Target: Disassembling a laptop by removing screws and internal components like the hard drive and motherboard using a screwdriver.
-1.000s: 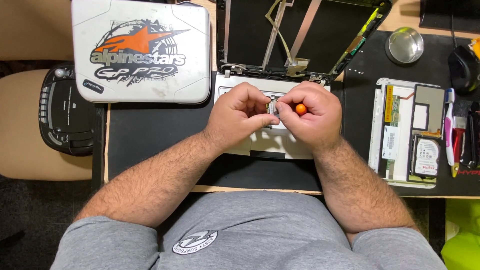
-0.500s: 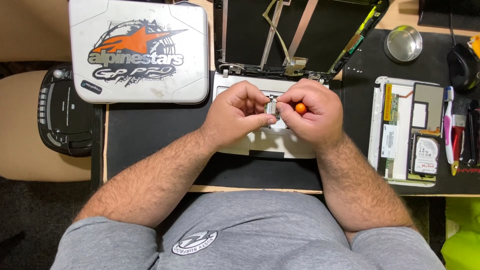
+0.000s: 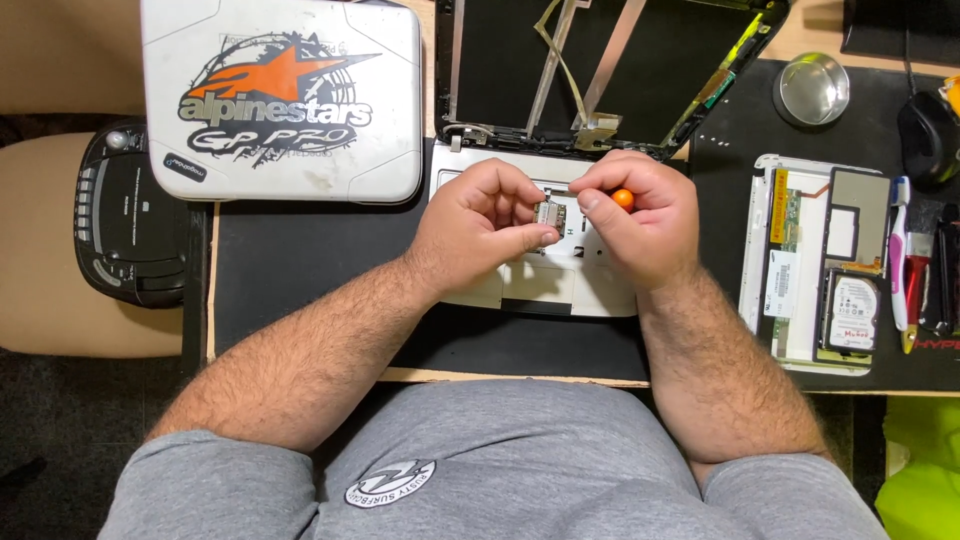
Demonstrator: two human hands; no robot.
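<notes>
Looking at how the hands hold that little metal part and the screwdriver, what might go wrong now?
1. The left hand pinches the small metal part only by fingertips above the white laptop base; it may slip and fall.
2. The right hand works an orange-tipped screwdriver close to those fingers; a slip may jab them.
3. The loose ribbon cables on the open lid could snag.

Two hands [image 3: 480,225] [image 3: 640,220], one screwdriver [image 3: 622,199], one lid [image 3: 285,95], one radio [image 3: 130,225], one dish [image 3: 812,88], one mouse [image 3: 930,125], one drive [image 3: 852,315].

Wooden desk [image 3: 500,377] under a black mat [image 3: 300,270], beige chair seat [image 3: 40,250] left, dark floor [image 3: 60,440] near left
</notes>
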